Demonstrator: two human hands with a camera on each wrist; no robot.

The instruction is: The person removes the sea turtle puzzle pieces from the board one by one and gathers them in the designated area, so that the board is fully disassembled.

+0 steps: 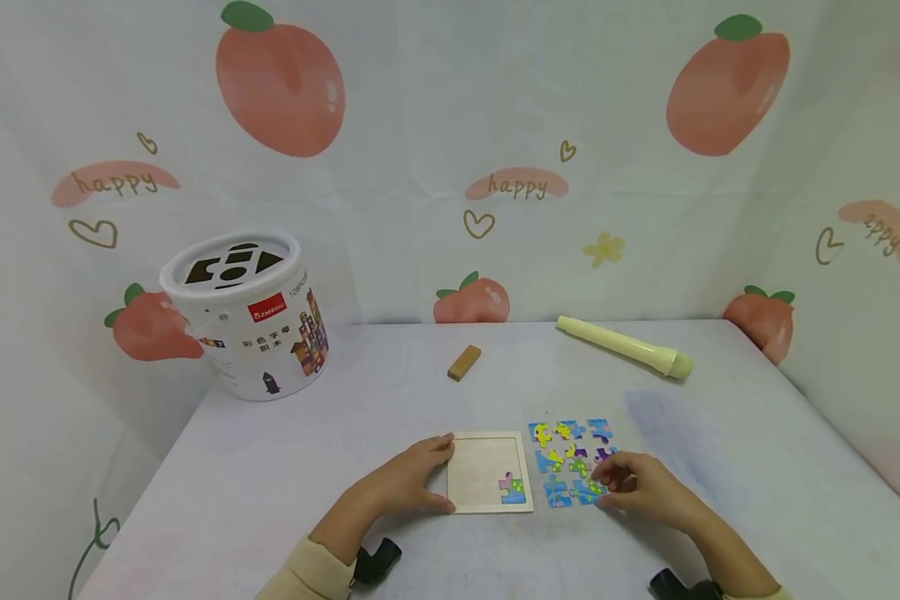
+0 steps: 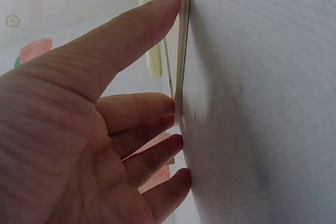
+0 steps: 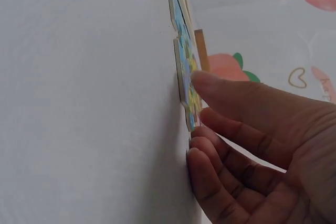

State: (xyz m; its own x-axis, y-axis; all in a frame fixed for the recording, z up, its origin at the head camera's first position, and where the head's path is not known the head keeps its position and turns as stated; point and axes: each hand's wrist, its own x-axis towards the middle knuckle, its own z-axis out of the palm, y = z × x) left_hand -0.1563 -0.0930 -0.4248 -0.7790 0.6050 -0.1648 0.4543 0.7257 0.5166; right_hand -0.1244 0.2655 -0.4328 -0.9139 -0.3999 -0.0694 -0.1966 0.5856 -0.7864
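Observation:
A square wooden puzzle tray point(image 1: 483, 467) lies flat on the table, with one pink, green and blue puzzle piece point(image 1: 513, 492) in its lower right corner. My left hand point(image 1: 408, 477) is at the tray's left side, thumb at the near corner and index fingertip at the far one. In the left wrist view these fingers are extended against the tray's edge point(image 2: 182, 51). To the right lie several loose jigsaw pieces point(image 1: 558, 492) in rows. With bent fingers, my right hand point(image 1: 645, 490) pinches the nearest right-hand piece point(image 1: 585, 490) at its right side; its fingertips partly hide it.
A white lidded block bucket point(image 1: 251, 333) stands at the back left. Behind the tray lies a small wooden block point(image 1: 464, 363). A pale yellow stick-shaped object point(image 1: 622, 346) lies at the back right, near the printed cloth backdrop point(image 1: 390, 208).

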